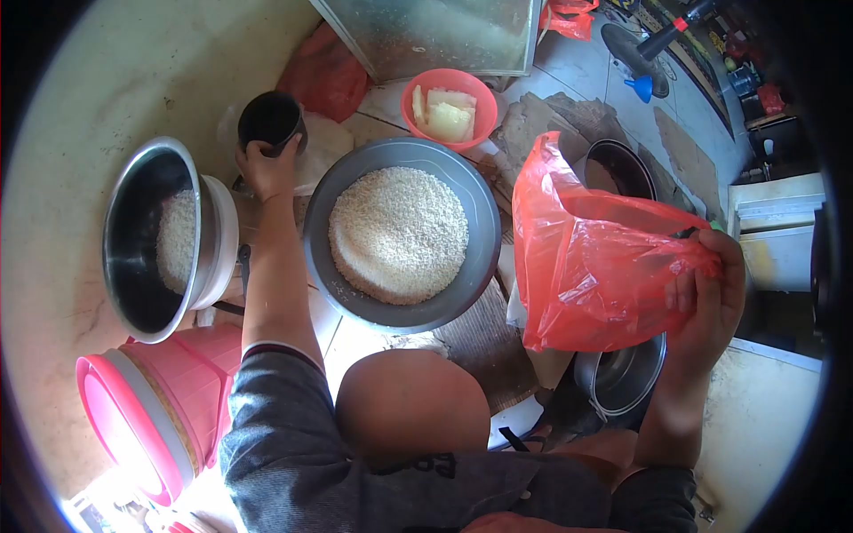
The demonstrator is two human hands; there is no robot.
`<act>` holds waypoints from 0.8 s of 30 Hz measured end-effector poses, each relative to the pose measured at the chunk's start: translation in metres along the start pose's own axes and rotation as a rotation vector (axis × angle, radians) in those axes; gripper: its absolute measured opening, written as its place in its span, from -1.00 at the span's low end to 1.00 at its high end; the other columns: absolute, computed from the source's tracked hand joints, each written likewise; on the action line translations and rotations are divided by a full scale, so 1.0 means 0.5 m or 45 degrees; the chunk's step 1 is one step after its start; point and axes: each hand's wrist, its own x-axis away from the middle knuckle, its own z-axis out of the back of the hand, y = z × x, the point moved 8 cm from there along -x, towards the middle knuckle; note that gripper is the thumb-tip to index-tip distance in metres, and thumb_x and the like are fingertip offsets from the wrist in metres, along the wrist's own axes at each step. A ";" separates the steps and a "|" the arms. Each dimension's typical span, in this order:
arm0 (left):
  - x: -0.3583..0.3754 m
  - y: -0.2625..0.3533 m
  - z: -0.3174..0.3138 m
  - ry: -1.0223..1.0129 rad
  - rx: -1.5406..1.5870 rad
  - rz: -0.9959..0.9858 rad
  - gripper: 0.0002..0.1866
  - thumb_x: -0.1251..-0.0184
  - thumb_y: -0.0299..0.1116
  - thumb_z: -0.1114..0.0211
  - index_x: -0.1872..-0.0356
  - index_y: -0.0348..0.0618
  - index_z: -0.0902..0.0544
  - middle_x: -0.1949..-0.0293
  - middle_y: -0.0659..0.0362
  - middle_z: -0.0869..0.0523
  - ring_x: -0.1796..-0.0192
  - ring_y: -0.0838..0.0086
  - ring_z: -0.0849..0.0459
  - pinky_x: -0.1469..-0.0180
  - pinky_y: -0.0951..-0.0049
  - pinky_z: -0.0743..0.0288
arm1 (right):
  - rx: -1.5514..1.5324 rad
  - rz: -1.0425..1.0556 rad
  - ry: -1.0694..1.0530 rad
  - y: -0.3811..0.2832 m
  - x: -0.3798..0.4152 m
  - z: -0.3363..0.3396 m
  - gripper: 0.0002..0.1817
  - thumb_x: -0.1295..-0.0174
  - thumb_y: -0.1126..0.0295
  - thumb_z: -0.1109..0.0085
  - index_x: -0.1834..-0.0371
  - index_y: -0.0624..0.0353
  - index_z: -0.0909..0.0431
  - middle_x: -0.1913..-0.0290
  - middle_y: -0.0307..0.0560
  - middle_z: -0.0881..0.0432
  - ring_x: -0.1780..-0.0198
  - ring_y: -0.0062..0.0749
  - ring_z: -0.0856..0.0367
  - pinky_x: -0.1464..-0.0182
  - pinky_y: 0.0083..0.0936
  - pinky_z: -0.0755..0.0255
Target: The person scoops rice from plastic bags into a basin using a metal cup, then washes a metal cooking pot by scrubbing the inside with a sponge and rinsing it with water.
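My left hand [267,169] is closed on a dark cup [271,121] at the upper left, the fingers over its rim and side. On the right, my right hand [711,289] grips the gathered edge of a red plastic bag [586,266], which hangs with its mouth partly open; its contents cannot be made out. Between the hands sits a grey basin [324,289] holding a mound of white rice-like grains [400,233]. Beyond it stands a small red bowl [488,111] with pale yellowish pieces [449,115] in it.
A metal bowl [124,240] with white grains rests at the left, above a pink bucket [191,377]. Two metal pots [626,169] [626,377] stand behind and below the bag. A glass-sided case [435,35] stands at the top.
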 end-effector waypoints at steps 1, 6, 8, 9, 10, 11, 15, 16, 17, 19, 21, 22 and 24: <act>0.001 -0.034 -0.023 -0.103 -0.082 0.069 -0.45 0.35 -0.05 -0.54 0.45 -0.24 -0.48 0.01 -0.14 -0.40 -0.04 0.01 -0.41 -0.09 0.17 -0.30 | 0.025 -0.003 -0.011 0.000 0.000 -0.003 -0.75 -0.22 0.56 0.13 0.05 0.37 -0.36 0.35 -0.19 -0.43 0.62 -0.78 -0.19 0.56 -0.76 -0.20; 0.026 -0.137 -0.060 -0.264 -0.189 0.347 -0.46 0.25 -0.06 -0.50 0.30 -0.24 -0.54 -0.07 -0.21 -0.33 -0.12 -0.04 -0.36 -0.15 0.17 -0.26 | 0.076 -0.033 -0.027 0.014 0.003 0.001 -0.75 -0.19 0.51 0.14 0.06 0.28 -0.39 0.27 -0.21 -0.43 0.61 -0.82 -0.16 0.56 -0.81 -0.17; 0.024 -0.143 -0.063 -0.246 -0.197 0.317 -0.37 0.18 -0.08 -0.46 0.07 -0.22 -0.49 -0.16 -0.27 -0.23 -0.20 -0.07 -0.27 -0.21 0.15 -0.19 | 0.089 -0.047 -0.005 0.012 0.001 -0.012 -0.75 -0.20 0.51 0.13 0.07 0.28 -0.39 0.29 -0.22 -0.42 0.61 -0.82 -0.16 0.57 -0.82 -0.16; 0.029 -0.142 -0.063 -0.245 -0.199 0.323 -0.37 0.18 -0.08 -0.46 0.07 -0.22 -0.49 -0.16 -0.27 -0.23 -0.20 -0.07 -0.27 -0.21 0.15 -0.19 | 0.083 -0.051 0.004 0.007 0.001 -0.025 -0.75 -0.20 0.50 0.13 0.07 0.28 -0.38 0.31 -0.23 -0.41 0.61 -0.82 -0.16 0.58 -0.82 -0.15; 0.032 -0.127 -0.057 -0.163 -0.225 0.276 -0.32 0.13 -0.09 -0.44 -0.03 -0.20 -0.42 -0.20 -0.29 -0.15 -0.25 -0.08 -0.20 -0.25 0.14 -0.13 | 0.073 -0.054 0.013 0.003 -0.004 -0.033 -0.75 -0.21 0.49 0.12 0.06 0.28 -0.37 0.33 -0.23 -0.40 0.62 -0.82 -0.15 0.59 -0.83 -0.14; 0.037 -0.103 -0.048 -0.083 -0.248 0.227 -0.28 0.08 -0.11 -0.41 -0.13 -0.18 -0.35 -0.25 -0.31 -0.08 -0.30 -0.09 -0.13 -0.29 0.13 -0.08 | 0.074 -0.054 0.010 0.000 -0.006 -0.037 -0.75 -0.21 0.49 0.12 0.06 0.28 -0.37 0.33 -0.23 -0.40 0.62 -0.82 -0.15 0.59 -0.83 -0.14; 0.140 0.151 0.048 -0.360 0.778 -0.132 -0.21 0.02 -0.08 -0.38 -0.22 -0.17 -0.23 -0.33 -0.18 0.03 -0.37 0.07 -0.03 -0.35 0.23 0.07 | -0.275 0.009 -0.207 -0.039 -0.027 -0.094 -0.71 -0.22 0.50 0.16 0.01 0.39 -0.30 0.21 -0.03 -0.45 0.70 -0.81 -0.13 0.68 -0.77 -0.19; 0.187 0.218 0.065 -0.541 1.116 -0.218 -0.09 0.11 0.05 -0.41 -0.25 -0.15 -0.19 -0.35 -0.10 0.02 -0.37 0.16 -0.03 -0.34 0.24 0.08 | -0.415 -0.013 -0.263 -0.051 -0.035 -0.117 -0.70 -0.22 0.50 0.18 0.00 0.39 -0.29 0.19 -0.01 -0.45 0.73 -0.82 -0.10 0.70 -0.77 -0.19; 0.249 0.244 0.054 -0.888 1.316 -0.140 0.13 0.27 0.18 -0.44 -0.33 -0.12 -0.06 -0.37 -0.04 0.06 -0.40 0.21 0.04 -0.35 0.21 0.10 | -0.512 -0.107 -0.315 -0.052 -0.044 -0.141 -0.70 -0.21 0.51 0.20 0.00 0.39 -0.31 0.28 -0.04 -0.46 0.74 -0.81 -0.08 0.72 -0.77 -0.17; 0.374 0.305 0.039 -1.389 1.611 -0.058 0.35 0.42 0.25 -0.44 -0.38 -0.09 0.21 -0.41 0.08 0.15 -0.43 0.29 0.18 -0.36 0.22 0.16 | -0.488 -0.254 -0.382 -0.040 -0.068 -0.208 -0.68 -0.25 0.49 0.24 -0.05 0.37 -0.28 0.42 -0.15 -0.44 0.74 -0.83 -0.09 0.73 -0.81 -0.12; 0.505 0.325 0.033 -1.908 1.774 0.420 0.16 0.29 -0.05 -0.55 -0.35 -0.12 0.02 -0.34 0.14 -0.10 -0.37 0.36 -0.05 -0.32 0.25 -0.05 | -0.385 -0.286 -0.570 -0.013 -0.096 -0.290 -0.66 -0.28 0.47 0.26 -0.08 0.39 -0.29 0.54 -0.27 -0.38 0.72 -0.84 -0.11 0.73 -0.83 -0.08; 0.556 0.308 0.022 -2.029 1.683 0.355 -0.10 0.14 -0.19 -0.51 -0.26 -0.15 -0.19 -0.21 0.16 -0.32 -0.26 0.42 -0.26 -0.26 0.32 -0.18 | -0.614 -0.404 -0.666 0.022 -0.107 -0.327 -0.74 -0.20 0.51 0.11 0.06 0.36 -0.42 0.60 -0.24 -0.40 0.69 -0.71 -0.21 0.59 -0.69 -0.27; 0.621 0.285 0.014 -2.184 1.749 0.602 -0.37 -0.01 -0.29 -0.41 -0.14 -0.14 -0.36 -0.05 0.19 -0.49 -0.09 0.46 -0.46 -0.11 0.38 -0.37 | -0.445 -0.427 -0.701 0.112 -0.130 -0.400 -0.78 -0.20 0.51 0.03 0.10 0.29 -0.44 0.37 -0.17 -0.53 0.58 -0.65 -0.36 0.50 -0.67 -0.35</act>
